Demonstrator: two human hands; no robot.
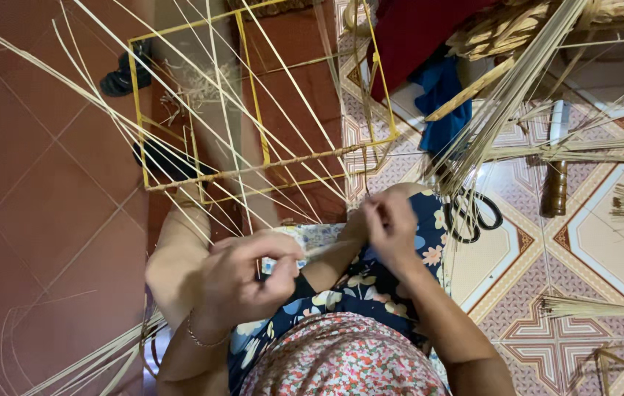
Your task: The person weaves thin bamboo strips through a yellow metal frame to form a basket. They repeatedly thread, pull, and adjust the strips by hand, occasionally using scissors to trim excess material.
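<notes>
Head view, looking down at a seated person's lap. The left hand (242, 275) is curled shut, thumb and fingers pinched on a thin pale bamboo strip (282, 260) just above the knee. The right hand (391, 224) is raised slightly and also pinched closed on the far end of the same run of strip; the two hands are near each other but apart. Many long pale bamboo strips (202, 125) fan outward from the lap across a yellow metal wire frame (253, 95), which stands on the reddish-brown tiled floor (41, 205) and is bound along its lower bar with a pale cane rod (268, 165). To the right, black-handled scissors (473, 213) lie on the patterned tile floor (605, 242), just beside a bundle of split bamboo (502, 95). A dark wooden-handled knife (555, 176) lies farther right. A blue cloth (440, 103) lies beneath the bundle.
</notes>
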